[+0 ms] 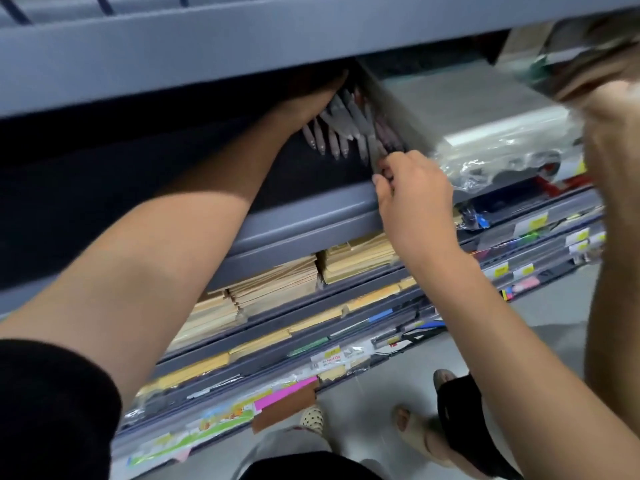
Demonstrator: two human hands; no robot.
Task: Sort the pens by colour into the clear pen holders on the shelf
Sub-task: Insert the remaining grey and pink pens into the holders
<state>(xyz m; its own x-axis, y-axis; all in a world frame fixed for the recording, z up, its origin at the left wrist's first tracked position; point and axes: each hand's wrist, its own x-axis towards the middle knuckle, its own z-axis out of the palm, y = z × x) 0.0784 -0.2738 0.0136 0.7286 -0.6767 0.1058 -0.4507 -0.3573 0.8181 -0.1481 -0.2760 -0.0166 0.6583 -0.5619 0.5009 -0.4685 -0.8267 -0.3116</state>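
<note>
A bunch of pale pens [341,128] lies tips-forward in a dark shelf bay, against a grey divider [398,109]. My left hand [317,97] reaches deep under the upper shelf and rests on top of the pens; its fingertips are lost in shadow. My right hand [412,195] is at the bay's front edge, thumb and fingers pinching the tip end of one pen [379,152] next to the divider. The clear holders cannot be made out.
A grey shelf lip [301,233] runs below the bay. Plastic-wrapped stock [491,133] lies to the right. Stacks of brown envelopes [356,261] and price-tagged shelves sit lower. Another person's arm [620,140] hangs at the far right, feet on the floor below.
</note>
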